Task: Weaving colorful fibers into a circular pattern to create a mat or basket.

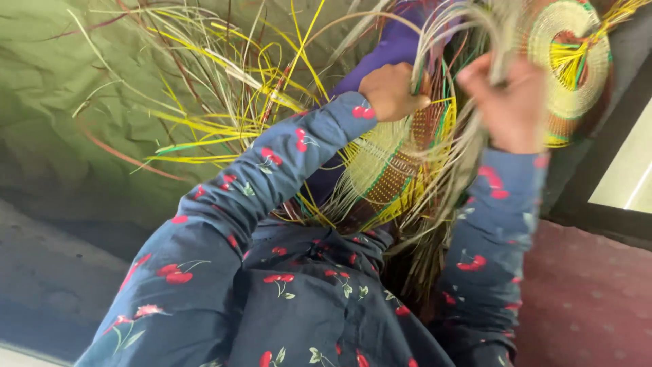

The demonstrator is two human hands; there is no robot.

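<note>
weave sits between the two hands, left hand nearer

weave [394, 166], a half-made panel of pale, yellow, green and orange strands, hangs at the middle of the view, just under the left hand [390, 90] and at about eight o'clock from the right hand [506, 102]. from the left hand it lies straight down, toward six o'clock, and the fist touches its top edge. the left hand is closed, fingers curled around a few strands at that edge. the right hand is blurred; it looks closed around a thick bundle [441, 47] of pale strands that arches up toward twelve o'clock and over to the weave, though i cannot tell how tight the grip is.

the weave's long axis runs from about one o'clock down to seven o'clock, with loose ends trailing toward the lap. the left hand is the nearer one; the right stands apart from the panel and meets it only through the bundle.

a round coiled disc [569, 68] with a yellow and green centre lies at two o'clock from the right hand, just behind it. loose yellow stalks [224, 102] fan out at nine o'clock from the left hand, over a green cloth [61, 102]. both sleeves [272, 163] are dark blue with red cherries.
</note>
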